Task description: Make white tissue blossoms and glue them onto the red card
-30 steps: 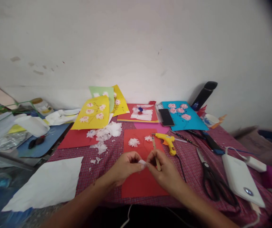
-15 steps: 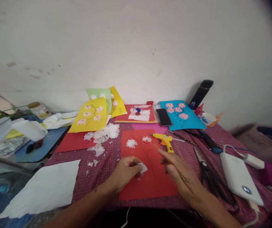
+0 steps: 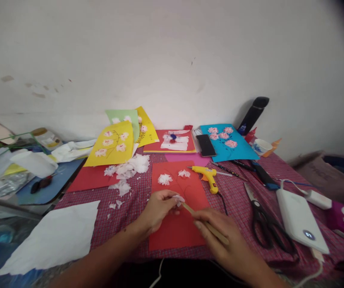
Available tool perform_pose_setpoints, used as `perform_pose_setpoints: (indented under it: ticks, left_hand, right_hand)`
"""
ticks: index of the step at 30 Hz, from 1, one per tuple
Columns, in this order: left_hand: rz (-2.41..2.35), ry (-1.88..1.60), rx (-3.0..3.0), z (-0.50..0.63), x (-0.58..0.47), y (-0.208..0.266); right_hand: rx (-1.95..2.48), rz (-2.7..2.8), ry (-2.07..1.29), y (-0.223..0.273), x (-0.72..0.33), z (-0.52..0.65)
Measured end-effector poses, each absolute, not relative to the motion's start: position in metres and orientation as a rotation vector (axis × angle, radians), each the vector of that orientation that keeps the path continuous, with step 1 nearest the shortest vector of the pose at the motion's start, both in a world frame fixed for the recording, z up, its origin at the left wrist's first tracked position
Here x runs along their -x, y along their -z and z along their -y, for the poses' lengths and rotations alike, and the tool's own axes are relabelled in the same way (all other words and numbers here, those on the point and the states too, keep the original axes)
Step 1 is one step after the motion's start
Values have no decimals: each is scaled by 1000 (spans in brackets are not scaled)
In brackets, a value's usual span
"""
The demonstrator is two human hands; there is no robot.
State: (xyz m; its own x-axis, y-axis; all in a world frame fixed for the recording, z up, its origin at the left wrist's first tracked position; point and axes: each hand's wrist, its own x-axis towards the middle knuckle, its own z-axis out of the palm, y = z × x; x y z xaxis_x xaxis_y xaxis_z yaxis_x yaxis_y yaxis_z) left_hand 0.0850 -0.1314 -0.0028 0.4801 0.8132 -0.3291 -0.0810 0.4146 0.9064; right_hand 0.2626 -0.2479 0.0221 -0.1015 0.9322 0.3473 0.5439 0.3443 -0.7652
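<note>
Note the small white paper piece, pinched between thumb and fingers of the left hand, over the middle of the red sheet and on the near side of two ruffled paper clusters. Probably very light, soft and limp; likely to crush or tear under a firm squeeze, yet unlikely to slip from dry skin. Best held by the gathered part, with slight pressure, leaving the loose edges free. Note also the wooden stick, grasped in the right hand and slanting from near right to far left, with its far tip at the paper, apparently touching; too small to tell exactly. Likely light, stiff and far sturdier than the paper; best gripped toward the near right end, for fine control of the tip. Appears, in the case of the paper, white with a faint pinkish cast, crumpled, partly hidden by the left hand; in the case of the stick, pale tan, slim and straight. Compare the torn scraps, similarly white, at far left.
</note>
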Motion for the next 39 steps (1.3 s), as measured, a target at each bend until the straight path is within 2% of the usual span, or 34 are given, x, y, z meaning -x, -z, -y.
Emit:
perform_pose_setpoints:
  ticks: [13, 31, 39]
  left_hand:
    - [-817, -584, -1052, 131, -82, 11]
    - [-842, -448, -2492, 75, -128, -4]
    - [-941, -289, -2638, 35, -158, -4]
  right_hand:
    - [1343, 1694, -634, -10, -263, 239]
    - [1413, 1765, -533, -32, -312, 154]
    - [1480, 1907, -480, -28, -321, 108]
